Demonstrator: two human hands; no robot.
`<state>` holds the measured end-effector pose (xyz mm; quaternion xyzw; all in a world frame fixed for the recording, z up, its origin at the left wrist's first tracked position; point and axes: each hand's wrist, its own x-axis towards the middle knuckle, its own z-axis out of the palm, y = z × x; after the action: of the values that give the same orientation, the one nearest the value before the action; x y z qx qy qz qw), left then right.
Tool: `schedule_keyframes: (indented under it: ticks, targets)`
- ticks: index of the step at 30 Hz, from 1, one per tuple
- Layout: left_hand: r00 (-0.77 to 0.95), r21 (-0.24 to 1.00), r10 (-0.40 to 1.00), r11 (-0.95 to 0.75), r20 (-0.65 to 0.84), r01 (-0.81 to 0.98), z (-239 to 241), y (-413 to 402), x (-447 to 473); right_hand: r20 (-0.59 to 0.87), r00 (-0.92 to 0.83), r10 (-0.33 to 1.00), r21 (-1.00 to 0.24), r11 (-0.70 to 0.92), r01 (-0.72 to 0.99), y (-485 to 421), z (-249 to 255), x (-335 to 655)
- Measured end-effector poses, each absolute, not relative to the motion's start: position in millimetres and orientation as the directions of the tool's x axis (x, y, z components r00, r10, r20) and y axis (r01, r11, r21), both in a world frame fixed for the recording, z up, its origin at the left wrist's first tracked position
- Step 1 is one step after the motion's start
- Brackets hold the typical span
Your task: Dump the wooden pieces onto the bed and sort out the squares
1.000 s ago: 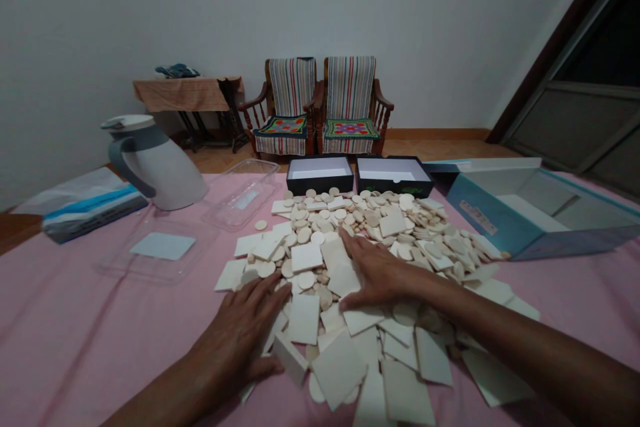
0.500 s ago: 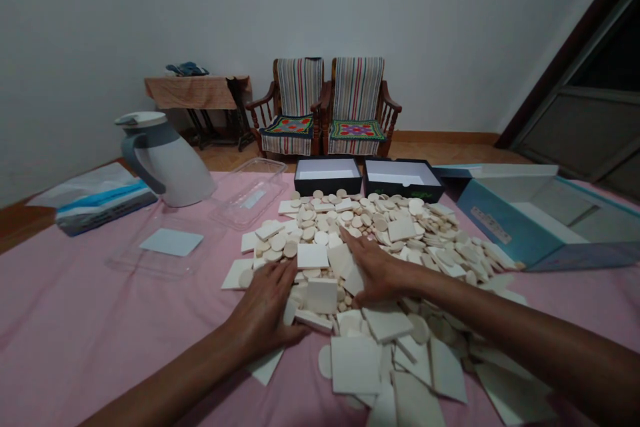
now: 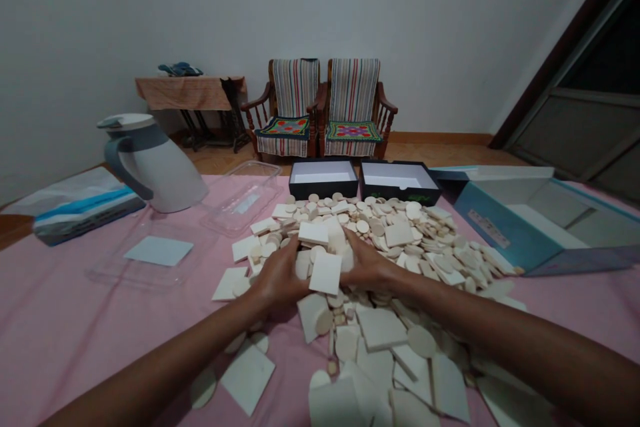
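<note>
A person's left hand [image 3: 281, 273] and right hand [image 3: 369, 265] face each other in a cupped grip, grasping a clutch of pale pieces [image 3: 303, 263] between the palms. A square tile [image 3: 326, 273] leans at the front of the grip, on the person's side, and another tile [image 3: 313, 233] lies across the top. Most fingertips are hidden, and whether the clutch is clear of the surface cannot be told.

Just nearer the person than the grip, small blocks [image 3: 340, 315] sit among discs and squares. The main pile [image 3: 425, 233] of similar pieces spreads beyond the grip and to its right, over a pink cloth [image 3: 45, 347]. A lone square [image 3: 248, 377] lies to the near left, beside the left forearm.

Past the pile stand two black boxes with white insides, one [image 3: 323, 188] almost straight ahead of the grip, the other [image 3: 400, 195] slightly right. A large blue box [image 3: 493, 230] lies farther right. Left of the grip rest two clear plastic trays, the nearer [image 3: 113, 275] with a white card [image 3: 159, 251], then a white-and-gray jug [image 3: 177, 177] and a blue-and-white packet [image 3: 90, 213]. Two wooden armchairs [image 3: 296, 90] stand well beyond.
</note>
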<state>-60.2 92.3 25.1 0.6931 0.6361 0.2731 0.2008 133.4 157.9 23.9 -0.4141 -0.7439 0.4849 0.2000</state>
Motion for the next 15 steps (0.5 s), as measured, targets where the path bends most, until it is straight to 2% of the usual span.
schedule_keyframes:
  ticks: [4,10,15]
  targets:
    - [-0.01,0.732,0.996,-0.058,0.088,0.679,25,100,-59,-0.173,-0.508,0.844,-0.945,0.002,0.326,157,23,129]
    - [-0.028,0.858,0.999,-0.011,0.029,0.513,31,103,-58,-0.325,-0.451,0.831,-0.944,-0.256,0.209,148,27,124]
    - [-0.06,0.902,0.998,0.049,-0.026,0.43,38,101,-52,-0.338,-0.411,0.847,-0.941,-0.316,0.124,150,26,125]
